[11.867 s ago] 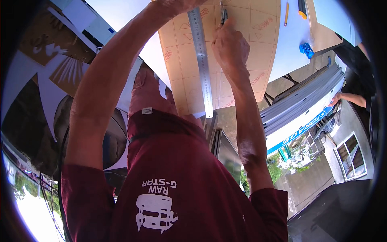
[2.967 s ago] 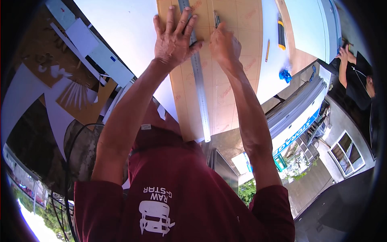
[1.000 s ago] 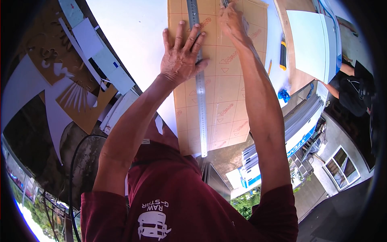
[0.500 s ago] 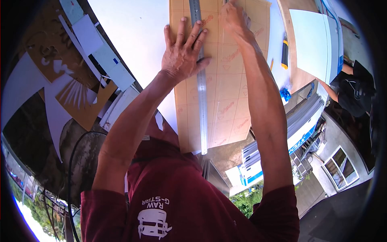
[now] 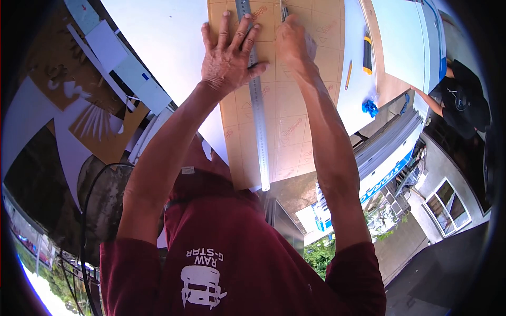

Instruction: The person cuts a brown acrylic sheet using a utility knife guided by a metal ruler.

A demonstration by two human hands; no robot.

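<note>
My left hand [image 5: 225,62] lies flat with fingers spread, pressing across a long steel ruler [image 5: 261,137] and the sheet under it. The sheet [image 5: 242,168] is a long panel covered in brown printed masking paper, marked with thin lines. To the right of the ruler, my right hand [image 5: 293,42] is closed on a slim grey tool [image 5: 284,12], whose end shows beyond the fingers. I cannot tell its exact kind. The ruler's near end sticks out slightly past the panel's near edge.
A yellow-and-black cutter [image 5: 367,55], a pencil [image 5: 348,75] and a crumpled blue scrap [image 5: 370,108] lie to the right on the white table [image 5: 168,37]. Cut offcuts [image 5: 95,124] are at left. Another person [image 5: 464,97] stands at far right beside stacked sheets.
My right hand has drawn nearer to my body along the panel, showing more of the grey tool. My left hand stays spread on the ruler; the whole view has shifted slightly.
</note>
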